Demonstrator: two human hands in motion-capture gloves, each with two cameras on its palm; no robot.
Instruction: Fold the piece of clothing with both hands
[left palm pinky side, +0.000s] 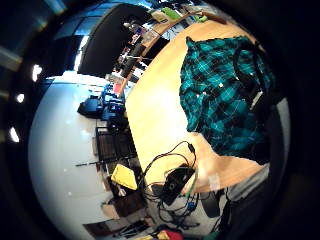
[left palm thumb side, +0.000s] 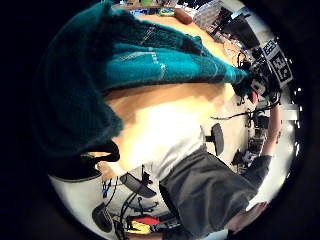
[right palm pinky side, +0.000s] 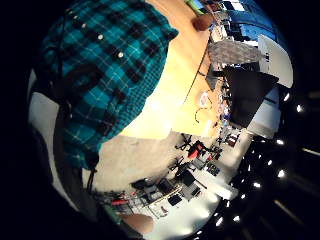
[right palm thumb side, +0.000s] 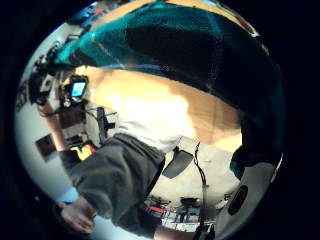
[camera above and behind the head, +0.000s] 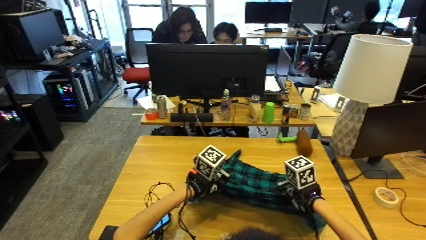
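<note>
A teal and black plaid shirt (camera above and behind the head: 256, 185) lies bunched on the wooden table (camera above and behind the head: 166, 160) near its front edge. My left hand (camera above and behind the head: 203, 182) grips the shirt's left side and my right hand (camera above and behind the head: 299, 192) grips its right side. Both hands are raised a little above the tabletop. In the left thumb side palm view the shirt (left palm thumb side: 150, 55) stretches taut from this palm across to the other hand (left palm thumb side: 260, 80). The right thumb side palm view shows the same stretched edge of shirt (right palm thumb side: 190, 45). The rest of the shirt (left palm pinky side: 220, 100) hangs down onto the table (left palm pinky side: 160, 110), its white buttons showing.
A phone with tangled cables (camera above and behind the head: 160, 225) lies at the table's front left. A brown cylinder (camera above and behind the head: 303, 142) and a green object (camera above and behind the head: 286, 139) sit at the far right edge. A lamp (camera above and behind the head: 363, 90) and tape roll (camera above and behind the head: 385, 196) stand on the desk to the right.
</note>
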